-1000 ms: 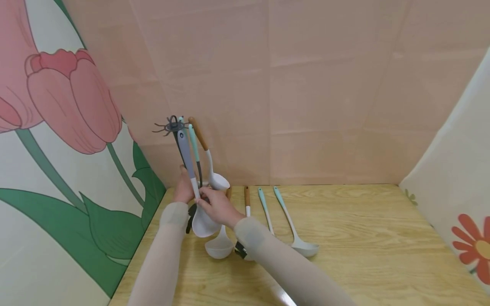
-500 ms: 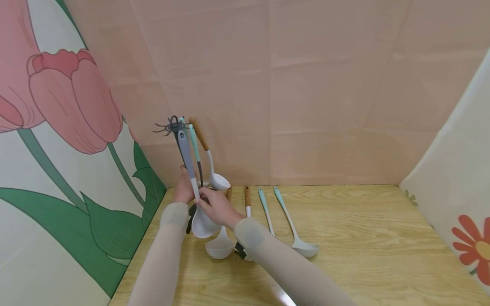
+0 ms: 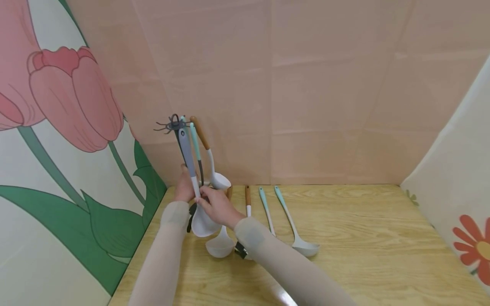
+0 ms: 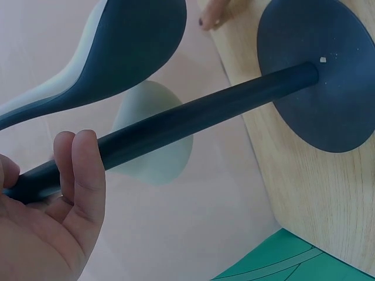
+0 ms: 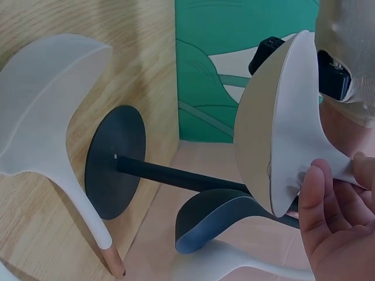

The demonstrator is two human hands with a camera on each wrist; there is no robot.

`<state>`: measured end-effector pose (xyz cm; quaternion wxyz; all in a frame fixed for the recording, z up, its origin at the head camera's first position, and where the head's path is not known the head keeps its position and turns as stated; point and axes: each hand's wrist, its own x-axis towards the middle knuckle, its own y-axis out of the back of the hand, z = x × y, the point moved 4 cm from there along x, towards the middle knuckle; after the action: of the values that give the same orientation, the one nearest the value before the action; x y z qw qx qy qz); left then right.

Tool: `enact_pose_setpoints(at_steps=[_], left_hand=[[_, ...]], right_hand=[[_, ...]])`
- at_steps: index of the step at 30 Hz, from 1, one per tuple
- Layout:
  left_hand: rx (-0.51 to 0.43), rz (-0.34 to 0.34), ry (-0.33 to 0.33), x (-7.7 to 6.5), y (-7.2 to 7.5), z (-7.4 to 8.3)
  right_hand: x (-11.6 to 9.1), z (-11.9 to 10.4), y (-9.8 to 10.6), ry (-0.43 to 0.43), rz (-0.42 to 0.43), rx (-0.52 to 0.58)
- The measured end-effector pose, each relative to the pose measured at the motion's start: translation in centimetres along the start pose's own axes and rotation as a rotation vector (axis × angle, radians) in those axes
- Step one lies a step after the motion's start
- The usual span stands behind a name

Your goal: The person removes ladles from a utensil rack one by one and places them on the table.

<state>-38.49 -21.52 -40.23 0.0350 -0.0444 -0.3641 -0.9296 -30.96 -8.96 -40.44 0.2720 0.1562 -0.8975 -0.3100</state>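
Observation:
A utensil stand has a ring of dark hooks on top, a black pole and a round base. My left hand holds the pole, fingers curled round its upper part. Between thumb and fingers, my right hand pinches a white ladle low on its neck, just above the bowl. This ladle's grey handle points up, its holed end by the hooks; whether a hook passes through I cannot tell. Beside it hang a dark ladle with a mint handle and a white ladle with a brown handle.
On the wooden table lie a brown-handled white ladle, another brown-handled utensil partly under my right arm, a mint-handled utensil and a mint-handled ladle. A pink backdrop stands behind, a tulip-printed panel at left.

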Motion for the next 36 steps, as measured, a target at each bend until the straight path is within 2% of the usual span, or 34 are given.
enact_pose_setpoints(at_steps=[22, 36], left_hand=[[0.013, -0.059, 0.055, 0.3, 0.0, -0.7], [0.12, -0.004, -0.012, 0.4, 0.3, -0.5]], right_hand=[[-0.3, -0.3, 0.4, 0.053, 0.026, -0.011], [-1.0, 0.0, 0.5, 0.061, 0.042, 0.008]])
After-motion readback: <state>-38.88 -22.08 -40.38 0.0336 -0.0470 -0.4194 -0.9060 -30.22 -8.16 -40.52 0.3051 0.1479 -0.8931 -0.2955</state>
